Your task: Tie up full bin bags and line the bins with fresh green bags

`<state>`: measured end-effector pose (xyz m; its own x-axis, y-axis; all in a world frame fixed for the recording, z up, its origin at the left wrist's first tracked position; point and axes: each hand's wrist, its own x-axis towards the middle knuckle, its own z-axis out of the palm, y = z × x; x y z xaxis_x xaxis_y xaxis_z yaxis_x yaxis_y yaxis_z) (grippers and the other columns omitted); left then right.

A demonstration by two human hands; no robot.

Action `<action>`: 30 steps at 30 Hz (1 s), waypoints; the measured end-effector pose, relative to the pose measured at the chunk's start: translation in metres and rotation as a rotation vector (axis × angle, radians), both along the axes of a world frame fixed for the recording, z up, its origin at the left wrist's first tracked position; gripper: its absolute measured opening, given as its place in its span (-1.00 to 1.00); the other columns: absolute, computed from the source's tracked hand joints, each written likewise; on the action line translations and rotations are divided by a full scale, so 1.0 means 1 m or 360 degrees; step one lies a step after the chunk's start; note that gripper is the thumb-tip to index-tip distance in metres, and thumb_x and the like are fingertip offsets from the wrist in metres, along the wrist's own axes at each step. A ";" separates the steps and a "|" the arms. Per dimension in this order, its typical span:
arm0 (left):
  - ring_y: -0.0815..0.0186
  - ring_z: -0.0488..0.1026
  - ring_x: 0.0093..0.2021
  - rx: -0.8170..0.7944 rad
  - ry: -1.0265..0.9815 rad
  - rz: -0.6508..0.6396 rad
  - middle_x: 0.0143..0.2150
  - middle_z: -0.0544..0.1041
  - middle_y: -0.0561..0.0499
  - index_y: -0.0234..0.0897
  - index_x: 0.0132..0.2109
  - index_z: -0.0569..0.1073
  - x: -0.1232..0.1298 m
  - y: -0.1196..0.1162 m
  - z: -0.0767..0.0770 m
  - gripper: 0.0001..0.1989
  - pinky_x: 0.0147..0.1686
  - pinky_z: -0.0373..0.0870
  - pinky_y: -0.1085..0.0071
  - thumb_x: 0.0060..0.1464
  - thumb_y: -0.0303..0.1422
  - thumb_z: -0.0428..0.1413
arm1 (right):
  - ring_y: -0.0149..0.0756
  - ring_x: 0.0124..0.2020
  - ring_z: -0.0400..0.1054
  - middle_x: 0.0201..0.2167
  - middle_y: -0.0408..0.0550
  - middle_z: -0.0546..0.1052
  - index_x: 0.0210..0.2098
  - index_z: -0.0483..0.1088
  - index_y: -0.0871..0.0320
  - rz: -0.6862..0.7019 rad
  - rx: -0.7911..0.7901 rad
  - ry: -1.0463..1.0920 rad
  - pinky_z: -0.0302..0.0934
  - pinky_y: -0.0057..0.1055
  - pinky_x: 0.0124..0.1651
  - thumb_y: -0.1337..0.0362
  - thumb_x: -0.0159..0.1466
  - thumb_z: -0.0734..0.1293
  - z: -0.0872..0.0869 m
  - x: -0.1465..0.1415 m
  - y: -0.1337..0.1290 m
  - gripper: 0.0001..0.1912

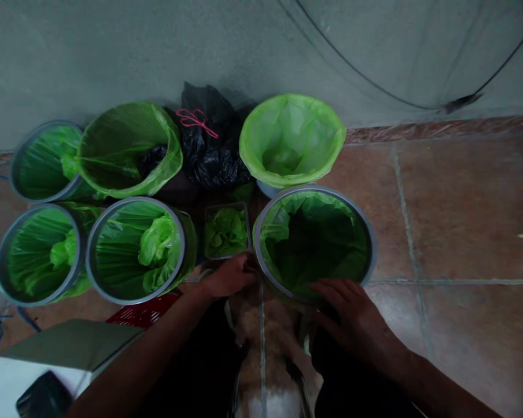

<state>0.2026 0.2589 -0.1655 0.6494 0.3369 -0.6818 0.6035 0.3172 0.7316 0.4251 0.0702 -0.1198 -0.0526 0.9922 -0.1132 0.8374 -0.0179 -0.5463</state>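
In front of me stands a trash bin (372, 241) with a grey rim, lined with a green plastic bag (318, 244). My right hand (351, 305) is at its near rim, fingers bent over the edge and the thumb lower on the outside. Beside the bin's left side is my left hand (230, 276), its fingers curled; the fingertips are dark, and what they hold, if anything, is hidden. Just beyond that hand a small clear square container (226, 232) holds crumpled green plastic.
More green-lined bins stand to the left: a near bin (183, 244), a bin (2, 267), a bin (15, 168) and a wide bin (131, 186). A black bag (209, 145) and another lined bin (294, 139) line the wall. Lower left are a red basket (143, 310) and a box (70, 342).
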 end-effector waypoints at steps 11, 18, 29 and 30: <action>0.24 0.45 -0.03 -0.0831 -0.0307 0.0065 -0.06 0.58 -0.06 -0.30 -0.02 0.55 0.014 -0.048 -0.013 -0.53 0.02 0.33 0.32 -0.14 -0.29 0.33 | -0.19 0.04 0.35 0.02 0.06 0.48 0.09 0.34 0.15 -0.0154 -0.0093 0.0324 0.29 -0.19 0.08 0.32 0.37 0.20 -0.005 -0.009 0.017 -0.69; 0.41 0.35 -0.35 -0.0800 -0.0078 0.0164 -0.36 0.50 0.05 -0.34 -0.21 0.55 0.013 -0.053 -0.022 -0.65 -0.32 0.25 0.46 -0.19 -0.28 0.34 | -0.23 -0.15 0.35 -0.20 -0.01 0.51 -0.23 0.48 0.16 0.0298 -0.0687 0.0259 0.24 -0.28 -0.06 0.40 0.29 0.27 -0.010 0.003 0.065 -0.85; 0.44 0.29 -0.42 -0.0762 -0.0224 0.0248 -0.45 0.44 0.07 -0.36 -0.32 0.53 0.018 -0.058 -0.024 -0.67 -0.39 0.24 0.49 -0.24 -0.25 0.35 | -0.29 -0.30 0.41 -0.33 -0.03 0.51 -0.35 0.42 0.15 0.0097 -0.0833 -0.0042 0.17 -0.40 -0.26 0.39 0.33 0.18 -0.028 -0.004 0.053 -0.79; 0.43 0.30 -0.41 -0.0750 -0.0222 0.0240 -0.44 0.46 0.06 -0.35 -0.30 0.54 0.018 -0.058 -0.024 -0.67 -0.38 0.26 0.49 -0.22 -0.25 0.34 | -0.29 -0.30 0.42 -0.33 -0.03 0.52 -0.35 0.42 0.15 0.0094 -0.0847 -0.0062 0.17 -0.40 -0.26 0.39 0.33 0.17 -0.029 -0.004 0.053 -0.78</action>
<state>0.2202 0.2012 -0.1894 0.7128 0.1106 -0.6926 0.4327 0.7078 0.5584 0.4210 0.1235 -0.1488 -0.0922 0.7928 -0.6025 0.8648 -0.2361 -0.4430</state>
